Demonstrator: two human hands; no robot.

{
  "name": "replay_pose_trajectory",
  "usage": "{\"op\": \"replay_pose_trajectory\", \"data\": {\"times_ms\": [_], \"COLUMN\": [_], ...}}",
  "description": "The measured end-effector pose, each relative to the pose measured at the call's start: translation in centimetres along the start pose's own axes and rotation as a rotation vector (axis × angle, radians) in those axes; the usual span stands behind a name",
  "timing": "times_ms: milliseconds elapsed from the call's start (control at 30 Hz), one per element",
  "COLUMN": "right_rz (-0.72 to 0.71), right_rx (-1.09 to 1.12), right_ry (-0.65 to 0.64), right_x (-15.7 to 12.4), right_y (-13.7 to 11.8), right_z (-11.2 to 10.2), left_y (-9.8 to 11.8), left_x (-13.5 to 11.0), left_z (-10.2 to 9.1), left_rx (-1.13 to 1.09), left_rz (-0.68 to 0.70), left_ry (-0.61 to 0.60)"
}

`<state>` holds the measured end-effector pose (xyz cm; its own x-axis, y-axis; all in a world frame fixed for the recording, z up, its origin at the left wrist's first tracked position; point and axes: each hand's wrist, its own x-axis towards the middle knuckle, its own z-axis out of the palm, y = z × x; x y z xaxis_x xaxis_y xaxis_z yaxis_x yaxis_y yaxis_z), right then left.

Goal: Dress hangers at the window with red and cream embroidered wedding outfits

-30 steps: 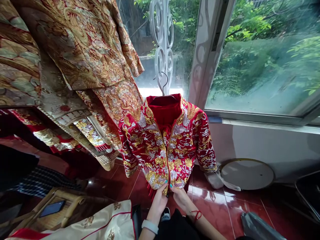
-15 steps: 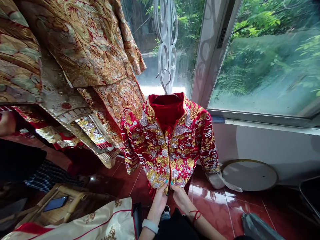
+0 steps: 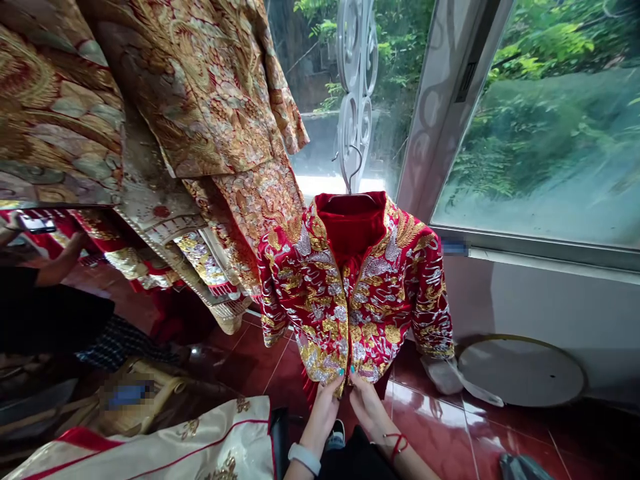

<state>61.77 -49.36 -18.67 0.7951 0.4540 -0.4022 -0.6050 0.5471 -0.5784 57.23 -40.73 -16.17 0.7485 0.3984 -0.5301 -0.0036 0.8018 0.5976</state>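
A red jacket (image 3: pixel 315 293) with gold and silver embroidery hangs on a wire hanger (image 3: pixel 354 170) in front of me, its front edges meeting down the middle. My left hand (image 3: pixel 327 398) pinches the lower hem at the left front edge, thumb on top. On the other front edge, my right hand (image 3: pixel 365 395) grips the hem the same way, close beside the left. The fingers beneath the cloth are hidden. Red pleated fabric shows below the jacket.
Gold embroidered garments (image 3: pixel 210 100) hang at the left. A person (image 3: pixel 55 293) stands beyond them, holding a phone. A bamboo chair (image 3: pixel 145 400) and a cream garment (image 3: pixel 200 440) are lower left. At right are a window (image 3: pixel 565 153), a round board (image 3: pixel 520 370) and a grey bag (image 3: pixel 523 467).
The view has shifted, so most things sit further right. Both hands keep their hold on the jacket hem. More of the other person's arms shows at the left.
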Motion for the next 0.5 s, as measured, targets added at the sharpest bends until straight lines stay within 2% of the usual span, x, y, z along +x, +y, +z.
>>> {"op": "replay_pose_trajectory", "data": {"times_ms": [200, 500], "right_rz": [0.051, 0.046], "right_rx": [0.016, -0.010], "right_ry": [0.036, 0.002], "right_x": [0.0, -0.2], "right_y": [-0.3, -0.7], "right_z": [0.4, 0.4], "left_y": [-0.4, 0.7], "left_x": [-0.4, -0.7], "left_z": [-0.3, 1.0], "left_rx": [0.017, 0.051], "left_rz": [0.054, 0.070], "left_ry": [0.026, 0.025]}}
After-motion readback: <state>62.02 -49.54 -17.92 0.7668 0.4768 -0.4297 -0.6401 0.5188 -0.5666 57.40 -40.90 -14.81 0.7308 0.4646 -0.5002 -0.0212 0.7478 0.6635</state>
